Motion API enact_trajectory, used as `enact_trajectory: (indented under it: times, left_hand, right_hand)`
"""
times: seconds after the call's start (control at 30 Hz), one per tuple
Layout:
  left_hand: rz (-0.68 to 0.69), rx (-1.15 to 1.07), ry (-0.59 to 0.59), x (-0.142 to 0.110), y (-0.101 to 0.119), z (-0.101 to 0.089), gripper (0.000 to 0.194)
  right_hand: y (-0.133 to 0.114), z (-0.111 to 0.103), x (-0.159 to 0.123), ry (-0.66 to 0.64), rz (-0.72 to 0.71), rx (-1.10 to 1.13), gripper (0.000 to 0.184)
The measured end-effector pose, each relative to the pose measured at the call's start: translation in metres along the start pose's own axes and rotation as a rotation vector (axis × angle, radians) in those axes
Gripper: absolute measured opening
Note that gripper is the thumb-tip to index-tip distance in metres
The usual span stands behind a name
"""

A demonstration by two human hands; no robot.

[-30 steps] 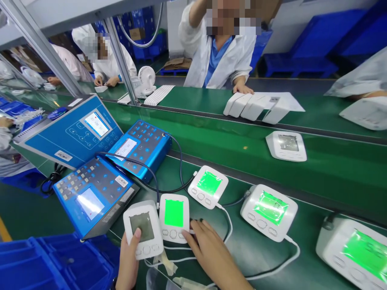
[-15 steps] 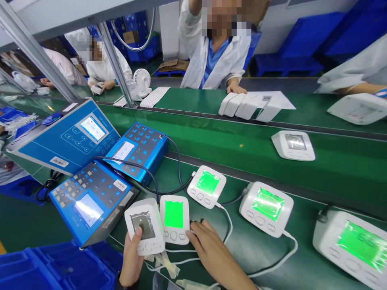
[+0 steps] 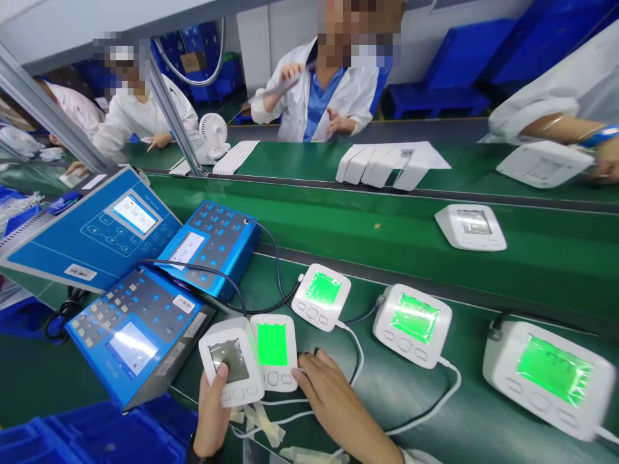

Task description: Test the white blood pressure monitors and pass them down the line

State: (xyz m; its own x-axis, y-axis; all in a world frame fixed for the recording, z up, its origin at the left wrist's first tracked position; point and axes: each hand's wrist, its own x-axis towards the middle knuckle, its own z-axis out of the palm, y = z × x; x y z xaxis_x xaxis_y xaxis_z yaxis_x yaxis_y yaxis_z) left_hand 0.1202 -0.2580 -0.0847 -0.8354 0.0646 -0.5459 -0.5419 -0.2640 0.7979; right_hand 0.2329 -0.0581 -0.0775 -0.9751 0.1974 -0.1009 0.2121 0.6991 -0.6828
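Note:
My left hand (image 3: 213, 403) grips a white blood pressure monitor (image 3: 231, 362) with a dark screen, the thumb lying on the screen's lower left. Just right of it, almost touching, stands a second monitor (image 3: 273, 353) with its screen lit green. My right hand (image 3: 333, 399) is closed at that lit monitor's lower right edge, fingertips against its side; what they pinch is hidden. White cables (image 3: 290, 417) run beneath both hands. Farther right are three more green-lit monitors, the near one (image 3: 322, 296), a middle one (image 3: 412, 325) and a large one (image 3: 549, 380), with cables attached.
Blue tester boxes (image 3: 140, 335) with screens and black tubes stand at left. A blue crate (image 3: 97, 432) is at lower left. One unlit monitor (image 3: 471, 227) lies on the green conveyor (image 3: 338, 222). Co-workers sit opposite, beside a row of white casings (image 3: 377, 166) and a fan (image 3: 213, 135).
Both my hands hold nearly the same pose while the view shifts slightly. The co-worker opposite has taken a hand off the white casings and now holds a blurred flat object in the other.

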Motion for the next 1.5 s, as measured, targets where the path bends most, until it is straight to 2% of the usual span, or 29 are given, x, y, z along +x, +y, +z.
enact_trajectory:
  times: [0.2,0.3,0.5,0.77,1.07,1.3,1.4,1.5]
  left_hand:
    - [0.002,-0.003,0.022,0.003,-0.003,-0.001,0.084]
    - [-0.004,-0.032,0.050,0.005,-0.006,-0.005,0.082]
    - [-0.020,-0.014,0.100,0.007,-0.007,-0.007,0.089]
    - [0.005,-0.039,0.161,0.006,-0.011,-0.007,0.082]
    - [-0.040,-0.043,0.103,0.004,-0.008,-0.002,0.090]
    - [-0.038,-0.146,0.021,0.012,-0.004,0.012,0.068]
    - [-0.024,-0.160,0.027,0.011,-0.004,0.013,0.066]
    - [-0.022,-0.155,0.068,0.004,-0.003,0.013,0.060]
  right_hand:
    - [0.007,0.009,-0.001,0.056,-0.059,-0.032,0.027]
    - [0.007,0.008,0.000,0.007,-0.028,0.004,0.023]
    - [0.001,-0.003,0.004,-0.077,0.069,0.097,0.029]
    - [0.003,-0.004,0.006,-0.104,0.063,0.100,0.028]
    - [0.005,-0.001,0.004,-0.116,0.111,0.165,0.025]
    - [0.001,-0.006,0.004,-0.132,0.148,0.211,0.027]
    - [0.005,-0.001,0.003,-0.116,0.150,0.246,0.028]
    - [0.008,0.002,0.003,-0.076,0.164,0.284,0.038]
